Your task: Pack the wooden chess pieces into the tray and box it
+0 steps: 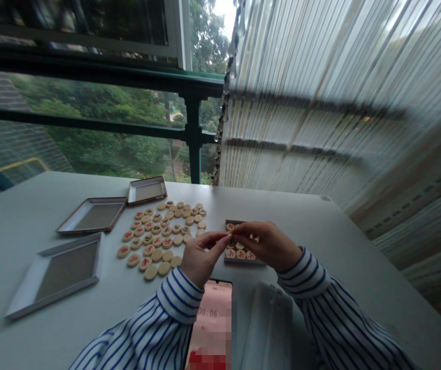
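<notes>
Both hands meet over the left side of a small box that holds several round pieces with red or dark characters. My left hand is closed, thumb and forefinger pinched on a small round piece. From the right, my right hand reaches over the box, its fingertips closed on the same piece. The piece is mostly hidden between the fingers. To the left, many loose round pieces lie spread on the white table, some showing red or dark characters and others plain.
Three shallow trays stand at the left: a large one, a middle one and a small one. A phone and a clear plastic case lie at the near edge. A curtain hangs behind.
</notes>
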A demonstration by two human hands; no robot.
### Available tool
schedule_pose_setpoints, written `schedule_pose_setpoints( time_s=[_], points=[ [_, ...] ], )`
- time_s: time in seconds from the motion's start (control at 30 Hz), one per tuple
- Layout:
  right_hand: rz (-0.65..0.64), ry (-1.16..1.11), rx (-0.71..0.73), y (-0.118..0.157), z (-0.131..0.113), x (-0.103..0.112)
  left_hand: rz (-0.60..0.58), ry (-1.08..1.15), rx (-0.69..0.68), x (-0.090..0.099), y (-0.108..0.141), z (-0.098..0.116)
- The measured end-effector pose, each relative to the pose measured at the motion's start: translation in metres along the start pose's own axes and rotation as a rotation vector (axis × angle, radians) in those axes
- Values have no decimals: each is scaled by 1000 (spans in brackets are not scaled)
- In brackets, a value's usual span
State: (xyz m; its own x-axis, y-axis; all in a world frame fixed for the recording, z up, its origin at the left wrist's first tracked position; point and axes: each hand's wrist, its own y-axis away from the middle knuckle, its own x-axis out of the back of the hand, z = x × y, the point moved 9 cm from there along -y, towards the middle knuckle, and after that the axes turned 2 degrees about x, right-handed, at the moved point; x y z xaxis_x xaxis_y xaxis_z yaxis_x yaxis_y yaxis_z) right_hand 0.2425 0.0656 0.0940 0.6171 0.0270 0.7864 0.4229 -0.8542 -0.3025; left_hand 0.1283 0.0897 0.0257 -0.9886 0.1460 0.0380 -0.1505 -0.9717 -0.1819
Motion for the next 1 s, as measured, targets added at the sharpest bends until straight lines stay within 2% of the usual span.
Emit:
schedule_pose_setpoints(
  time_s=[0.23,0.63,0.73,0.87,1.0],
  points=[
    [17,209,84,-1,-12,-4,88,58,45,6,0,-4],
    [-24,358,92,0,-11,-8,53,46,90,1,2,-7],
    [-47,376,79,0,-12,-7,56,-48,42,2,2,-6],
    [-81,410,48,1,-9,-3,91,-279,-54,7,1,-1],
    [-123,431,26,3,-3,2,75,-473,-157,5,2,5]
  ],
)
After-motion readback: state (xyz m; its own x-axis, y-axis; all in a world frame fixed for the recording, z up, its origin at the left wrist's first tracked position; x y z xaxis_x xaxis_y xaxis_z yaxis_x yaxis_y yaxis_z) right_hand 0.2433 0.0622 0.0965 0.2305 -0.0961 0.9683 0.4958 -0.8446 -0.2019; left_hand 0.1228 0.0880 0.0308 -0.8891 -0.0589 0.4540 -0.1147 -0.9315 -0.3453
